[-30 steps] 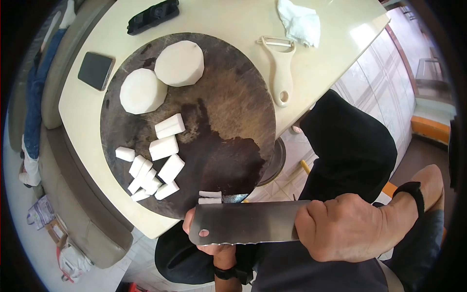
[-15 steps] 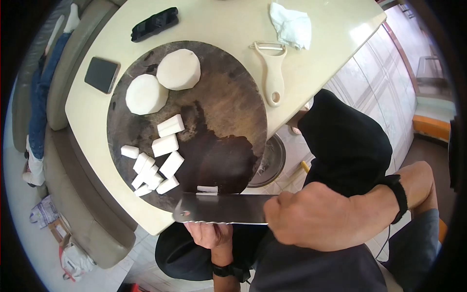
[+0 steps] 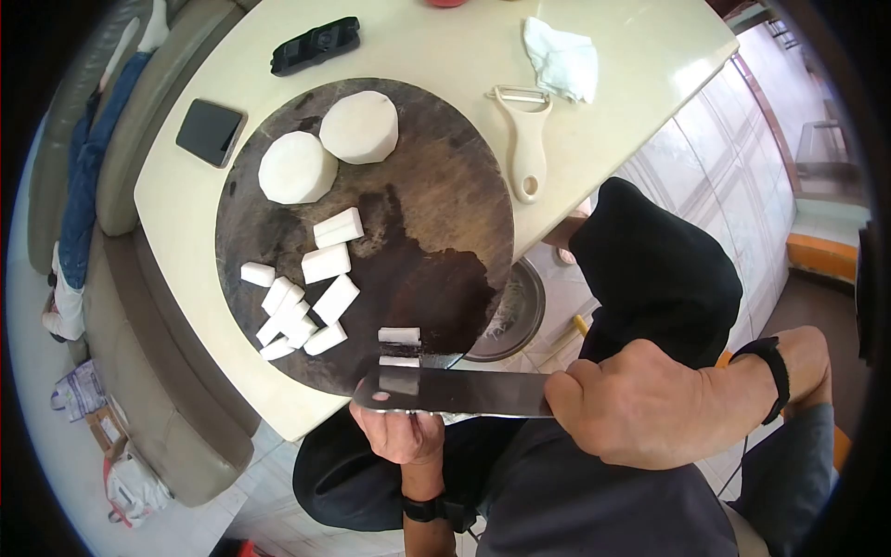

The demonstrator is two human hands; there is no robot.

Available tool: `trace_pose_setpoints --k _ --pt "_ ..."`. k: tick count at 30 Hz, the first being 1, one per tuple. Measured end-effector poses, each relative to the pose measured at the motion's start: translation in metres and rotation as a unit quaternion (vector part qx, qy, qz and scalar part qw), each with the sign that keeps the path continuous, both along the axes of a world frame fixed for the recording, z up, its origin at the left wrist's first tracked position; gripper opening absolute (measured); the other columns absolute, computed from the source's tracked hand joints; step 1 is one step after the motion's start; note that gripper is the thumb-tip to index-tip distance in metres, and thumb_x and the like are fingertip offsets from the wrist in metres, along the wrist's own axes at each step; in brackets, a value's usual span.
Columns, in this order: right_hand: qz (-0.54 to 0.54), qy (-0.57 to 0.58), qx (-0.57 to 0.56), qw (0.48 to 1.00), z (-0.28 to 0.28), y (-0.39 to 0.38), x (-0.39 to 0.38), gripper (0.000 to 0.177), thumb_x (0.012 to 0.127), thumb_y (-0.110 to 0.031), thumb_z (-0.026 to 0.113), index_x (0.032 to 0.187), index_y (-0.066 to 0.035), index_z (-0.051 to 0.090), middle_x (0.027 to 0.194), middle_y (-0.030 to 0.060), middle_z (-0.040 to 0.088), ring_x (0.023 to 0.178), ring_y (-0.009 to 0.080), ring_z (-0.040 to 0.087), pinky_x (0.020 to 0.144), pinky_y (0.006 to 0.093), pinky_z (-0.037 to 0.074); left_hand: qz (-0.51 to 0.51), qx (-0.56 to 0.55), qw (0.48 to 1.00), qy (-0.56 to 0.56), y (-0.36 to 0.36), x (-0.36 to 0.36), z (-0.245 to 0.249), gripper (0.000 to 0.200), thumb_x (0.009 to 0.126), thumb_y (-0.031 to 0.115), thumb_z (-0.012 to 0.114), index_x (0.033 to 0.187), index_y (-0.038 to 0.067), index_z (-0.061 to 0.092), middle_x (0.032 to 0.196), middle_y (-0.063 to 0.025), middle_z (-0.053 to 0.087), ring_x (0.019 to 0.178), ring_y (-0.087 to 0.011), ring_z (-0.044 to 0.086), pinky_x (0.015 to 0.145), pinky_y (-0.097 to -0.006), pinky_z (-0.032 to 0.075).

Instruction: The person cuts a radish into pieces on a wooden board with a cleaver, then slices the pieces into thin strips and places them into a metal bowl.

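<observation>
My right hand is closed round the handle of a cleaver, whose wide blade lies across the near edge of a round wooden chopping board. Behind the blade, my left hand has its fingers curled; the blade hides their tips and whatever they hold. Just beyond the blade lie a cut strip of white radish and a second strip. Several radish chunks are scattered on the board's left side. Farther back stand two thick peeled radish rounds.
A vegetable peeler and a crumpled white cloth lie right of the board. A phone and a black plastic tray lie on its left and far sides. A metal basin stands below the table edge. Another person's legs rest on the sofa.
A further thin radish strip now shows in front of the blade, behind the first one. The cleaver and my right hand have shifted slightly right. The view has moved a little.
</observation>
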State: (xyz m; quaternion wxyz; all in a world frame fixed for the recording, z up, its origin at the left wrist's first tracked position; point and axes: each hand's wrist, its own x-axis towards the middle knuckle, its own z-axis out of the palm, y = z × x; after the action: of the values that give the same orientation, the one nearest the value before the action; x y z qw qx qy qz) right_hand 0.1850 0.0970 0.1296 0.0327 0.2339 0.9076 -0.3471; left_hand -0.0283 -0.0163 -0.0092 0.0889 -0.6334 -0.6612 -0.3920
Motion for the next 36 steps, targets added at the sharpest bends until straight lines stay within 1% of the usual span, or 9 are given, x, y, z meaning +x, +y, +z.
trace_pose_setpoints --k 9,14,19,23,28,29,31,34,36 --pt "0.025 -0.037 0.021 0.999 0.005 -0.001 -0.004 0.017 0.065 -0.005 0.061 0.066 0.006 0.047 0.051 0.0135 0.049 0.044 0.0227 0.058 0.035 0.0329 0.044 -0.025 -0.028 0.998 -0.042 -0.008 -0.002 -0.001 0.031 0.084 0.026 0.069 0.087 -0.004 0.064 0.092 -0.0208 0.063 0.083 -0.0377 0.06 0.071 -0.0432 0.049" --pt "0.032 0.007 -0.017 0.999 0.0 0.005 -0.01 0.017 0.064 -0.006 0.061 0.067 0.006 0.05 0.05 0.0128 0.05 0.046 0.0209 0.058 0.036 0.0321 0.045 -0.006 -0.05 0.999 -0.015 -0.009 -0.001 0.002 0.033 0.086 0.028 0.066 0.091 -0.004 0.064 0.094 -0.0209 0.064 0.087 -0.0411 0.061 0.074 -0.0462 0.049" --pt "0.026 -0.036 0.053 0.998 -0.002 -0.007 -0.02 0.014 0.064 -0.006 0.062 0.065 0.006 0.054 0.058 0.0128 0.054 0.052 0.0225 0.061 0.039 0.0311 0.047 -0.012 -0.049 0.998 -0.022 -0.025 -0.007 -0.007 0.031 0.087 0.028 0.064 0.093 -0.003 0.066 0.099 -0.0219 0.064 0.091 -0.0435 0.061 0.08 -0.0495 0.048" --pt "0.014 0.041 0.061 0.997 -0.014 -0.003 -0.026 0.018 0.063 -0.005 0.06 0.069 0.006 0.048 0.053 0.0103 0.049 0.045 0.02 0.057 0.033 0.0309 0.041 0.001 -0.047 0.999 -0.001 -0.007 0.0 0.002 0.025 0.085 0.021 0.066 0.092 -0.003 0.066 0.098 -0.0222 0.065 0.091 -0.0433 0.062 0.084 -0.0497 0.047" --pt "0.032 0.028 0.048 0.998 -0.014 -0.006 -0.022 0.021 0.064 -0.005 0.064 0.073 0.005 0.049 0.058 0.014 0.054 0.051 0.0247 0.061 0.04 0.0347 0.046 -0.001 -0.022 1.0 0.009 -0.003 0.0 0.001 0.016 0.079 0.009 0.069 0.088 -0.004 0.065 0.096 -0.0199 0.064 0.088 -0.0412 0.061 0.082 -0.049 0.047" --pt "0.032 0.029 0.051 0.998 -0.012 -0.006 -0.018 0.021 0.064 -0.005 0.064 0.073 0.005 0.049 0.058 0.014 0.054 0.051 0.0247 0.061 0.04 0.0347 0.046 -0.004 -0.015 1.0 -0.007 -0.003 -0.001 0.0 0.013 0.077 0.004 0.067 0.086 -0.005 0.064 0.093 -0.0184 0.063 0.086 -0.0384 0.06 0.081 -0.0462 0.047" --pt "0.027 -0.027 -0.004 0.999 -0.006 -0.003 -0.008 0.014 0.068 -0.005 0.062 0.077 0.006 0.061 0.069 0.0156 0.06 0.063 0.0279 0.066 0.048 0.0354 0.051 0.0 -0.006 1.0 -0.024 -0.003 0.002 -0.001 0.011 0.075 -0.001 0.065 0.085 -0.006 0.063 0.089 -0.0169 0.063 0.085 -0.0357 0.058 0.08 -0.0435 0.047" --pt "0.019 -0.091 -0.022 0.995 -0.002 -0.002 -0.008 0.02 0.069 -0.006 0.063 0.084 0.007 0.06 0.07 0.0173 0.061 0.063 0.0293 0.066 0.05 0.0354 0.052 -0.002 0.017 0.999 -0.028 0.002 0.004 0.001 0.009 0.074 -0.005 0.065 0.082 -0.005 0.061 0.089 -0.0149 0.061 0.084 -0.0325 0.057 0.078 -0.042 0.047" --pt "0.009 -0.091 -0.024 0.996 -0.002 -0.003 -0.006 0.022 0.069 -0.006 0.065 0.085 0.007 0.059 0.07 0.0189 0.062 0.064 0.03 0.067 0.051 0.0358 0.052 -0.016 -0.01 0.999 -0.048 0.003 0.005 0.006 0.013 0.072 -0.007 0.066 0.084 -0.005 0.062 0.092 -0.0149 0.061 0.087 -0.0315 0.057 0.078 -0.0429 0.047"
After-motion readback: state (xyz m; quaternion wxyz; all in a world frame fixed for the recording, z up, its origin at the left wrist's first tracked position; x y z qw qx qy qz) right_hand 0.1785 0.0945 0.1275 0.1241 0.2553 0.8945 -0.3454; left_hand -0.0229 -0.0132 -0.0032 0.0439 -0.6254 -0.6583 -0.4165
